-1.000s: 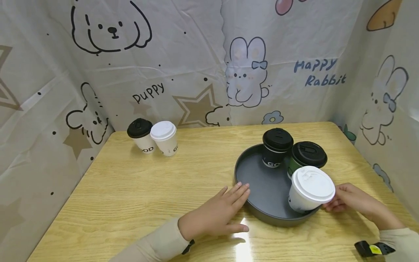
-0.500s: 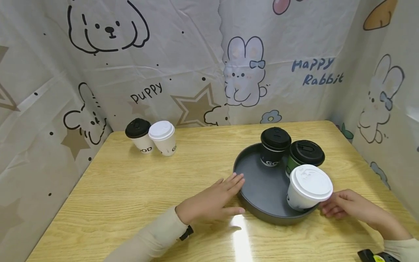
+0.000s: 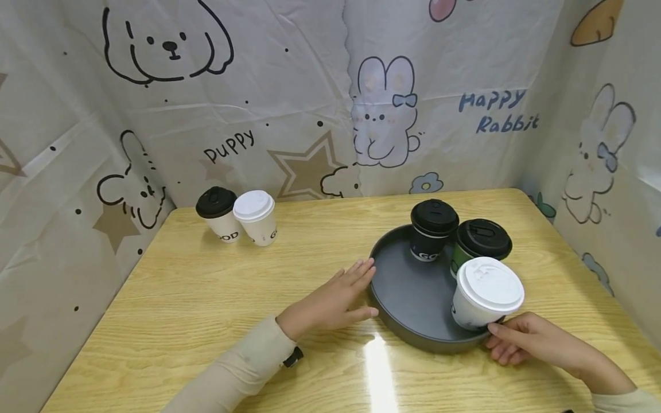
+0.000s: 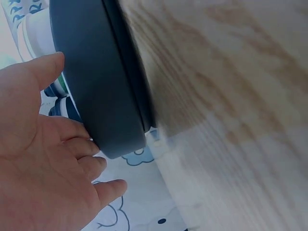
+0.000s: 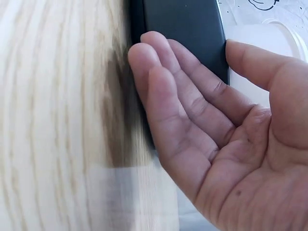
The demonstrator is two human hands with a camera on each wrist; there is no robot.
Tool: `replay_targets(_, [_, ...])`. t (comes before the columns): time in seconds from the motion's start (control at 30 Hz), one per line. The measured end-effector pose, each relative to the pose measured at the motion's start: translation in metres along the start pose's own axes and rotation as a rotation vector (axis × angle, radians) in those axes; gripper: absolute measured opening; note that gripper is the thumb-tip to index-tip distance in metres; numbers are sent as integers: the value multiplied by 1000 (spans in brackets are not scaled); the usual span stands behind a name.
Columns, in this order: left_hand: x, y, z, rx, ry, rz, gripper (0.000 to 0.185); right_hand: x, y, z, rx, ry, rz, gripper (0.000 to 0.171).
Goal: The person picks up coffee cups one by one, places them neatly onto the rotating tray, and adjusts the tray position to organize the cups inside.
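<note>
A dark grey round tray (image 3: 413,312) with a raised wall stands at the right of the table. In it are a black cup (image 3: 435,226), a green cup with a black lid (image 3: 483,238) and a white cup (image 3: 488,292). My left hand (image 3: 330,301) rests its fingertips on the tray's left side, fingers straight and thumb apart. At the near right, my right hand (image 3: 539,341) holds the tray's edge, thumb at the rim below the white cup and fingers bent against the outer wall. The right wrist view shows those fingers on the wall (image 5: 185,24).
Two more white cups, one with a black lid (image 3: 217,202) and one with a white lid (image 3: 254,205), stand close together at the table's far left. A printed cloth (image 3: 299,69) hangs behind and at both sides of the wooden table (image 3: 206,304).
My left hand has slid a little away along the tray's left side. The right hand has come nearer, from beside the white cup to the near right rim. The cups keep their places.
</note>
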State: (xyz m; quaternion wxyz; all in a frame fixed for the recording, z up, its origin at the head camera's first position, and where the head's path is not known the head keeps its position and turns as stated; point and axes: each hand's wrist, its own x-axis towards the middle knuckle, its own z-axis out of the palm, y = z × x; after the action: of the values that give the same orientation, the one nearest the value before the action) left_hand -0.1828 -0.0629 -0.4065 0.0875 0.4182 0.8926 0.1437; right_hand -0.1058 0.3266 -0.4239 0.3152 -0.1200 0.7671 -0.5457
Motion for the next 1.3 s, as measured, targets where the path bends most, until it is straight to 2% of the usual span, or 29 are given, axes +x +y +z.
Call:
replay_targets(0.23, [-7, 7, 7, 72, 31, 1, 80, -1, 4, -6, 4, 10, -6, 45])
replay_targets(0.43, [-18, 20, 11, 133, 39, 38, 79, -3, 7, -19, 4, 40, 3, 48])
replay_targets(0.7, [-28, 32, 14, 138, 32, 87, 79, -1, 10, -31, 11, 82, 6, 53])
replay_targets(0.97, [-29, 33, 15, 157, 42, 96, 80, 0, 11, -32, 12, 84, 2, 51])
replay_targets(1.3, [-29, 27, 13, 96, 29, 95, 77, -1, 8, -24, 11, 54, -1, 49])
